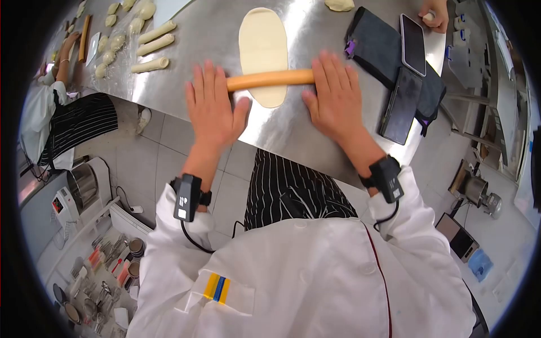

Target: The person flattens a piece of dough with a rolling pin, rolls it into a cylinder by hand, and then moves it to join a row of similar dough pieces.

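A wooden rolling pin (pixel 270 79) lies crosswise over the lower part of a long, flat oval of dough (pixel 263 42) on the steel table. My left hand (pixel 215 107) rests flat over the pin's left end, its fingers stretched out and the thumb apart. On the opposite end lies my right hand (pixel 337 101), also flat with fingers extended forward. Both palms press on the pin rather than wrapping round it. The pin's two ends are hidden under my hands.
Rolled dough logs (pixel 155 46) and several small dough pieces (pixel 114 42) on plastic film lie at the left. Phones (pixel 413 44) and a dark pouch (pixel 372 48) sit at the right. Another person's hand (pixel 434 16) is at the top right; a co-worker (pixel 48 112) stands at the left.
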The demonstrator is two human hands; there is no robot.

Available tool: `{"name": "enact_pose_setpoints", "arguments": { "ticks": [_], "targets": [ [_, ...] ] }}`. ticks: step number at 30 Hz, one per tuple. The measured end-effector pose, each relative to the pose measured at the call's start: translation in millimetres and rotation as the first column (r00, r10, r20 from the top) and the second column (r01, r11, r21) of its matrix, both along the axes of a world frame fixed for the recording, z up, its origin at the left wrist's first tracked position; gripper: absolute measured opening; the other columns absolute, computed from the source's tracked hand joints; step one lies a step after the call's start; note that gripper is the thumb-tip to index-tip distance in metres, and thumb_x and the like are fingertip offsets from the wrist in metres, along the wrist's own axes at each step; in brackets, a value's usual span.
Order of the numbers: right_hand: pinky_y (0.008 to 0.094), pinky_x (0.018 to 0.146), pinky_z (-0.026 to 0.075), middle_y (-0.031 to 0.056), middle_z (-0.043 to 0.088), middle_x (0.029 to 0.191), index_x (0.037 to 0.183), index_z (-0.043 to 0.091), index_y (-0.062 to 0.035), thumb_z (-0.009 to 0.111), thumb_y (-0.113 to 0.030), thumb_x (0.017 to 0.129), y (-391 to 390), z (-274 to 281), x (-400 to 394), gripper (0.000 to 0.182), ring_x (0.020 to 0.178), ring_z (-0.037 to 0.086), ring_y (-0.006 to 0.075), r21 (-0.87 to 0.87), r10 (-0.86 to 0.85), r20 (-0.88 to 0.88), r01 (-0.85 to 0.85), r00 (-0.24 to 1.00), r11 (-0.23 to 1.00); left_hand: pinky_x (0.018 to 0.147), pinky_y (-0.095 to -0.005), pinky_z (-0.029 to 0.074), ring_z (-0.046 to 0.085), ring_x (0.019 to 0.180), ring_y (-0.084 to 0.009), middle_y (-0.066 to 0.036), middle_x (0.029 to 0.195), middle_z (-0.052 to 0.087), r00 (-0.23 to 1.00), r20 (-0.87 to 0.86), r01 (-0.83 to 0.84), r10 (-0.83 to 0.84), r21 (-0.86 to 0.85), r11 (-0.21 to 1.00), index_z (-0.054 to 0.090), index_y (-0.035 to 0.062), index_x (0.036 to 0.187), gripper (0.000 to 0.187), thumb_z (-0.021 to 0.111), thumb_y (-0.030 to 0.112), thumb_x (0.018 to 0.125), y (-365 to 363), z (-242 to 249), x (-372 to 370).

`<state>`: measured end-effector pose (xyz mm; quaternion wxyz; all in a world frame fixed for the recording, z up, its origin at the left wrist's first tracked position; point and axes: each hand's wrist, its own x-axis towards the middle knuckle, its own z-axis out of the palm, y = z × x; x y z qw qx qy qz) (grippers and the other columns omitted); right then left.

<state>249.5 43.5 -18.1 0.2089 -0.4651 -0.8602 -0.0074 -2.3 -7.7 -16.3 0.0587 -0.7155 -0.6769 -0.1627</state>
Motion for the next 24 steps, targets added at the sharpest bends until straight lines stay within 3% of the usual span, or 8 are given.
{"name": "enact_pose_setpoints", "arguments": {
  "ticks": [2, 5, 9, 12, 18, 20, 22, 24],
  "targets": [
    [0.0491, 0.112, 0.027, 0.0137, 0.051, 0.140, 0.130, 0.054, -0.0042, 0.058, -0.035, 0.087, -27, 3, 10, 0.053, 0.133, 0.043, 0.0324, -0.024, 0.004, 0.018, -0.003, 1.000, 1.000, 0.114, -0.0601, 0.013, 0.024, 0.142, -0.0462, -0.026, 0.151, 0.032, 0.992, 0.128, 0.028, -0.023, -0.039, 0.999, 0.039, -0.0035, 0.143, 0.069, 0.052, 0.040, 0.091, -33, -2, 9],
    [0.0490, 0.113, 0.025, 0.0132, 0.049, 0.141, 0.128, 0.057, -0.0056, 0.058, -0.034, 0.087, -50, 10, 26, 0.050, 0.135, 0.041, 0.0313, -0.087, 0.028, 0.058, -0.023, 0.998, 0.996, 0.114, -0.0609, 0.009, 0.023, 0.142, -0.0460, -0.025, 0.151, 0.031, 0.997, 0.078, 0.020, -0.005, -0.192, 0.981, 0.041, -0.0015, 0.142, 0.068, 0.054, 0.040, 0.089, -68, 20, 19],
    [0.0495, 0.112, 0.025, 0.0121, 0.051, 0.137, 0.124, 0.060, -0.0083, 0.062, -0.035, 0.085, -15, 23, 11, 0.047, 0.131, 0.044, 0.0289, -0.065, 0.040, -0.028, -0.042, 0.999, 0.997, 0.114, -0.0616, 0.007, 0.025, 0.141, -0.0454, -0.024, 0.150, 0.034, 0.986, 0.159, -0.018, 0.038, -0.127, 0.992, 0.044, -0.0007, 0.139, 0.067, 0.056, 0.040, 0.088, -45, 29, 8],
    [0.0482, 0.109, 0.028, 0.0124, 0.053, 0.133, 0.122, 0.061, -0.0106, 0.064, -0.036, 0.084, -6, 24, 1, 0.046, 0.126, 0.047, 0.0292, 0.008, 0.060, 0.038, -0.060, 0.997, 0.998, 0.113, -0.0613, 0.012, 0.029, 0.139, -0.0445, -0.023, 0.145, 0.040, 0.999, -0.040, -0.033, 0.030, -0.052, 0.998, 0.049, 0.0015, 0.135, 0.062, 0.056, 0.041, 0.088, -16, 24, 9],
    [0.0448, 0.085, 0.041, 0.0101, 0.060, 0.111, 0.116, 0.064, -0.0141, 0.070, -0.028, 0.081, -68, 21, 30, 0.038, 0.102, 0.058, 0.0265, -0.227, 0.193, 0.021, -0.183, 0.981, 0.957, 0.107, -0.0543, 0.030, 0.045, 0.127, -0.0429, -0.021, 0.134, 0.052, 0.960, 0.219, 0.228, -0.177, -0.235, 0.945, 0.052, 0.0035, 0.132, 0.053, 0.063, 0.027, 0.086, -86, 4, -6],
    [0.0459, 0.079, 0.041, 0.0088, 0.058, 0.100, 0.118, 0.063, -0.0119, 0.071, -0.020, 0.081, -63, 42, 31, 0.039, 0.092, 0.057, 0.0267, -0.306, 0.060, -0.036, -0.068, 0.998, 0.950, 0.103, -0.0514, 0.034, 0.048, 0.125, -0.0396, -0.020, 0.133, 0.054, 0.907, 0.281, 0.324, -0.314, 0.013, 0.946, 0.055, 0.0034, 0.130, 0.050, 0.066, 0.021, 0.085, -47, 35, -16],
    [0.0468, 0.079, 0.042, 0.0092, 0.058, 0.099, 0.119, 0.062, -0.0099, 0.071, -0.019, 0.081, -45, 42, 34, 0.040, 0.092, 0.057, 0.0278, -0.346, -0.116, -0.101, 0.075, 0.988, 0.935, 0.102, -0.0495, 0.034, 0.051, 0.120, -0.0366, -0.016, 0.127, 0.058, 0.953, 0.231, 0.102, -0.198, 0.369, 0.924, 0.058, 0.0050, 0.125, 0.046, 0.065, 0.030, 0.086, 27, 73, -14],
    [0.0477, 0.078, 0.042, 0.0095, 0.058, 0.099, 0.120, 0.061, -0.0080, 0.070, -0.018, 0.081, -28, 38, 38, 0.041, 0.093, 0.057, 0.0290, -0.396, -0.306, -0.144, 0.229, 0.941, 0.889, 0.108, -0.0511, 0.030, 0.046, 0.128, -0.0357, -0.018, 0.135, 0.053, 0.925, 0.305, 0.170, -0.227, 0.203, 0.964, 0.055, 0.0031, 0.129, 0.053, 0.063, 0.036, 0.088, 92, 67, -23]
  ]
}}
